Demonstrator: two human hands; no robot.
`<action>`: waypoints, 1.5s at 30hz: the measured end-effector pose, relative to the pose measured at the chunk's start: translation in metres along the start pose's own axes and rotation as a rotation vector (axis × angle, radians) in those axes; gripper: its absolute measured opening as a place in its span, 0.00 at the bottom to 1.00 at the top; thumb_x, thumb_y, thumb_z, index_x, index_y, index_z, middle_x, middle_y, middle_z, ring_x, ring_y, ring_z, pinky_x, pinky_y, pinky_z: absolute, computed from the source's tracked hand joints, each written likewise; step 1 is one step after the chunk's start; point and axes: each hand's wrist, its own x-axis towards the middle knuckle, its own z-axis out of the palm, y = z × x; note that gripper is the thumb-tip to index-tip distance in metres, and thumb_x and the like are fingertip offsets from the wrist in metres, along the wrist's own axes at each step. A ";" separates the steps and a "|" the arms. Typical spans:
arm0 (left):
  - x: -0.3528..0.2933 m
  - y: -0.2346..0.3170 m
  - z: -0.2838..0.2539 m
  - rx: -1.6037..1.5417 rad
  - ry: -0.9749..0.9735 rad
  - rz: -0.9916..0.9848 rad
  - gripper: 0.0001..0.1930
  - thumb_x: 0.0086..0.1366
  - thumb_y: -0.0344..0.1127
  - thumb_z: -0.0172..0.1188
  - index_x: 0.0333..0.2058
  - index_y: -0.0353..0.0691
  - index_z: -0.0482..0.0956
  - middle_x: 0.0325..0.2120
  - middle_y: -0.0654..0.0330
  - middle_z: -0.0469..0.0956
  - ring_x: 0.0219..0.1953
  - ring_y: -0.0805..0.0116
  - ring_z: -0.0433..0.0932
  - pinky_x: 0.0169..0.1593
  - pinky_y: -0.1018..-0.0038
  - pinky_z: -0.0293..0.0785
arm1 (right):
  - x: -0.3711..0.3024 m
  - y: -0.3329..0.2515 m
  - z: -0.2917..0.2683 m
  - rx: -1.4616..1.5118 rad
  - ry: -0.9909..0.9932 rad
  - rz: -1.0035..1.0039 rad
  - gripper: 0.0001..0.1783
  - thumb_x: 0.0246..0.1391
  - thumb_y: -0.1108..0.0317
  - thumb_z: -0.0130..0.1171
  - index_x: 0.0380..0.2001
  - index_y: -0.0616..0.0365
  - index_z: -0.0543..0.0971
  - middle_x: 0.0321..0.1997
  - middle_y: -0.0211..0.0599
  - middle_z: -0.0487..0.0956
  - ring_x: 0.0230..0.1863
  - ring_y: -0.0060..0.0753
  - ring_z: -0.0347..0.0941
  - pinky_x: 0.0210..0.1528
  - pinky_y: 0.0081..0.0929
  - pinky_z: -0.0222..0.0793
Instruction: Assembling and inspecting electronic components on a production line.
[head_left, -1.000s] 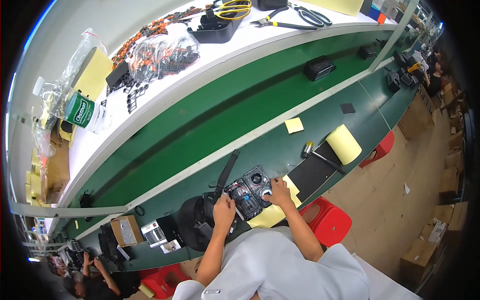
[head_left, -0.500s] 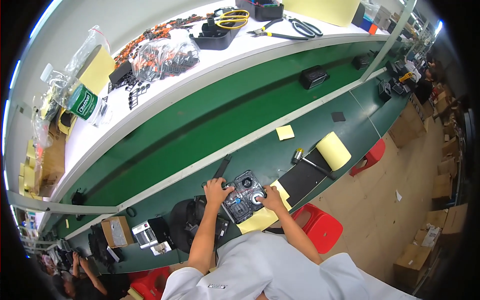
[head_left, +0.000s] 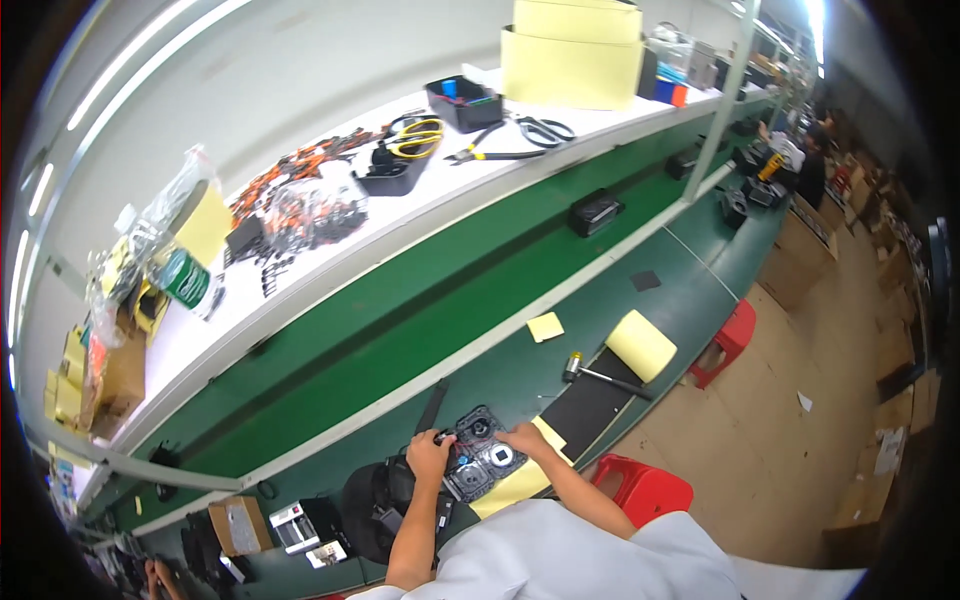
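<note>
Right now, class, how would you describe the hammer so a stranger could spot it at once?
On the long green workbench, find the black mat to the right of the person's right hand. The hammer lies partly across that mat, beside the yellow roll. Unlike the plain roll, it has a silver shaft and dark grip.

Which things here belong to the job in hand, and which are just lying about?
Likely in the job:
- black housing with round fittings, left hand and right hand at it
- yellow sheet by its near edge

Apparently just lying about:
- hammer
- yellow roll
- yellow-handled scissors
- green-labelled bottle
- bagged orange-and-black parts
</note>
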 end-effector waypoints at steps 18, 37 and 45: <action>-0.008 0.003 -0.002 -0.064 -0.021 -0.190 0.20 0.50 0.51 0.68 0.34 0.41 0.82 0.33 0.55 0.80 0.42 0.53 0.78 0.44 0.58 0.76 | -0.018 -0.015 0.014 0.552 -0.379 -0.063 0.38 0.59 0.57 0.61 0.65 0.60 0.57 0.60 0.43 0.68 0.60 0.36 0.64 0.61 0.29 0.59; -0.026 0.026 -0.011 0.072 0.269 -0.325 0.20 0.51 0.46 0.68 0.39 0.42 0.78 0.49 0.50 0.70 0.56 0.49 0.65 0.54 0.53 0.61 | -0.056 -0.054 -0.029 0.850 -0.415 0.016 0.22 0.63 0.54 0.54 0.53 0.58 0.74 0.50 0.38 0.79 0.46 0.36 0.77 0.51 0.36 0.74; -0.013 -0.004 -0.035 -0.037 0.082 0.200 0.14 0.41 0.36 0.65 0.31 0.57 0.87 0.50 0.60 0.74 0.58 0.55 0.66 0.53 0.53 0.63 | -0.064 -0.070 0.007 0.943 -0.331 0.001 0.29 0.58 0.53 0.61 0.56 0.60 0.70 0.49 0.36 0.77 0.46 0.30 0.75 0.51 0.28 0.71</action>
